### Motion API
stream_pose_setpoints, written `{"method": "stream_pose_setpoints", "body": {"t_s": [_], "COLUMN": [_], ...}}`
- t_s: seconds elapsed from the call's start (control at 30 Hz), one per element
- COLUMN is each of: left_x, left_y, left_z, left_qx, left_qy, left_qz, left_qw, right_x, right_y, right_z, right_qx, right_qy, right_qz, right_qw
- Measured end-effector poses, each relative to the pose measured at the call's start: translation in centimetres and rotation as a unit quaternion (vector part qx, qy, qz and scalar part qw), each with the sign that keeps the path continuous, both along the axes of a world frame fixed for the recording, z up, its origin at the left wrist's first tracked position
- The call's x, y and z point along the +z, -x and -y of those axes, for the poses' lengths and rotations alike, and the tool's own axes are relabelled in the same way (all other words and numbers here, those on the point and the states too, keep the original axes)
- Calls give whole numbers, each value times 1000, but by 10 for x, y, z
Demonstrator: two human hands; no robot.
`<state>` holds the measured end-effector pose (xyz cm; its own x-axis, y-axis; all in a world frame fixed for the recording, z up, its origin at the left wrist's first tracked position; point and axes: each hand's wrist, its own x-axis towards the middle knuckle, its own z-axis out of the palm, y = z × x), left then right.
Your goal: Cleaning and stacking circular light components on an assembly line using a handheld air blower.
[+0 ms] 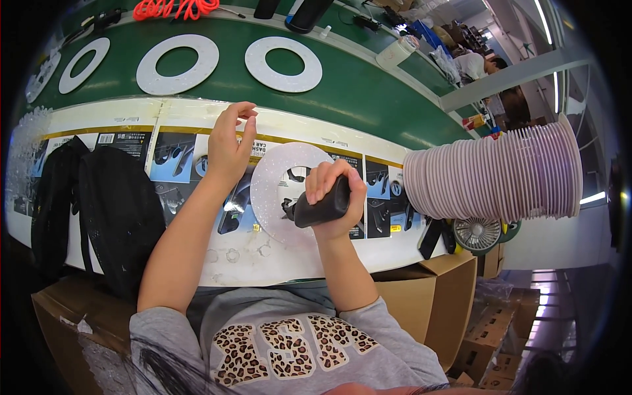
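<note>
My right hand [334, 191] is wrapped round a black, rounded handheld tool [324, 205]. Its small dark tip, at the left, is over the hole of a white ring-shaped disc [268, 191]. The disc lies flat on the printed sheet covering the front of the bench, and my right hand hides part of its right side. My left hand [230, 145] is raised by the disc's upper left edge. Its fingers bend loosely with the thumb apart, and nothing is in it.
Several white rings [283, 64] lie along the green bench [355, 105]. A long stack of white discs [490, 172] lies at right, above a small fan [477, 234]. A black bag [122, 214] is at left. Cardboard boxes [454, 303] stand below; a person [475, 66] is far right.
</note>
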<state>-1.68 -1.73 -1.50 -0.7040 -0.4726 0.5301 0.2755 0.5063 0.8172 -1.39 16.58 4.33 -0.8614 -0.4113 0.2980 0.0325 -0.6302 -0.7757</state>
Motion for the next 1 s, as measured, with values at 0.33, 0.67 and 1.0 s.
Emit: {"method": "stream_pose_setpoints", "body": {"t_s": [0.33, 0.67, 1.0], "left_x": [15, 94, 75], "left_y": [-5, -61, -70], "left_z": [-2, -41, -85], "left_qx": [-12, -309, -358], "left_qy": [-26, 264, 415], "left_qz": [-20, 231, 271], "left_qw": [999, 884, 791], "right_x": [2, -18, -14], "right_y": [27, 65, 57], "right_z": [-29, -106, -140], "right_qx": [-115, -197, -216], "right_qy": [97, 248, 334], "right_qz": [204, 386, 413], "right_qw": [967, 866, 820]}}
